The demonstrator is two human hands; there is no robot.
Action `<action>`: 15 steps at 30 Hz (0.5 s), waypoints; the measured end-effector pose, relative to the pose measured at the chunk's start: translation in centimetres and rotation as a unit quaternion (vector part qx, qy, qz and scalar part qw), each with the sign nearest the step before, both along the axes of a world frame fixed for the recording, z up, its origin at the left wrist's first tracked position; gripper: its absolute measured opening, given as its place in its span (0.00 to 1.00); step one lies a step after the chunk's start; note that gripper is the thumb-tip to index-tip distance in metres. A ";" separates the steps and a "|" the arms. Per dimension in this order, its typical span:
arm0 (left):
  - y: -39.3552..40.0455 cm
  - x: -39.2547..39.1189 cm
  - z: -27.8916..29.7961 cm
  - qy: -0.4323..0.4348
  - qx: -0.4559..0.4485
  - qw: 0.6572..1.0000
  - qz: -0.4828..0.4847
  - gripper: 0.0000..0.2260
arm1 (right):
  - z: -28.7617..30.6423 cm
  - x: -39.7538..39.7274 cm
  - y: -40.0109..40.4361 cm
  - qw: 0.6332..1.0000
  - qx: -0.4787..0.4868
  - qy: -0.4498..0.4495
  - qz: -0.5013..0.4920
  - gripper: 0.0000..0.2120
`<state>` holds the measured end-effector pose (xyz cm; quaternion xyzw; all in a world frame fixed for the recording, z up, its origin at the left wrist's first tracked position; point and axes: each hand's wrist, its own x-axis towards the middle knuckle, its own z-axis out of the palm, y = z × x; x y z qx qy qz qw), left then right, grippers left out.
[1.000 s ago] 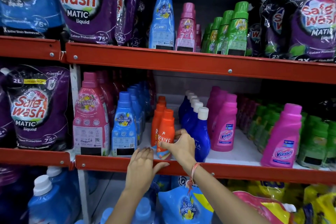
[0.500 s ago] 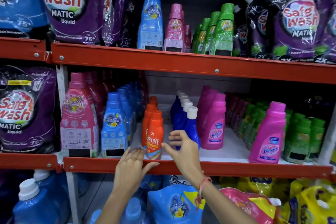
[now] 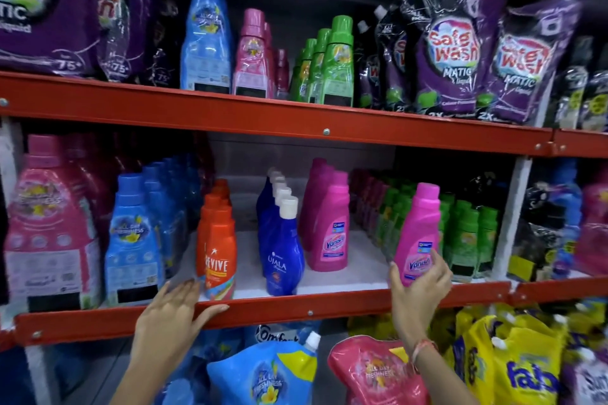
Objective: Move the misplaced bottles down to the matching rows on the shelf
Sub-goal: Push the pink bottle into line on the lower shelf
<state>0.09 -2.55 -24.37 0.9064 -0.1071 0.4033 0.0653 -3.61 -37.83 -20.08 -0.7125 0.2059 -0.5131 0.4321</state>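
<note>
On the middle shelf, a pink Vanish bottle (image 3: 419,233) stands alone in front of the green bottles (image 3: 467,233), apart from the pink Vanish row (image 3: 330,227). My right hand (image 3: 418,289) wraps its fingers around the lower part of that lone bottle. My left hand (image 3: 171,312) lies flat and open on the orange shelf edge (image 3: 296,306), just below the orange Revive bottle (image 3: 217,250). On the top shelf stand a tall blue bottle (image 3: 205,33), pink bottles (image 3: 253,56) and green bottles (image 3: 332,66).
The middle shelf also holds a large pink bottle (image 3: 49,230), a row of blue bottles (image 3: 135,240) and dark blue Ujala bottles (image 3: 279,246). Purple Safe Wash pouches (image 3: 460,49) fill the top shelf sides. Refill pouches (image 3: 269,375) lie below.
My right hand has moved right from the Ujala bottles to the lone pink Vanish bottle and closed on it. My left hand has stayed on the shelf edge. The view shifted closer.
</note>
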 end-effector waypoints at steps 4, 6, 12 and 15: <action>-0.4 -0.3 0.5 -0.001 -0.004 1.000 0.004 0.42 | 0.5 2.0 -2.8 0.999 0.006 0.043 -0.018 0.41; -0.4 -0.5 0.6 0.014 -0.006 1.000 0.004 0.43 | 0.8 2.8 -3.6 0.997 0.016 0.067 -0.018 0.44; -0.6 -0.6 0.7 0.014 -0.014 1.000 0.005 0.43 | 1.2 3.4 -4.3 0.994 0.059 0.078 -0.041 0.42; -0.7 -0.8 0.9 0.040 -0.020 0.999 0.005 0.42 | 1.3 3.1 -3.7 0.995 0.051 0.069 -0.043 0.41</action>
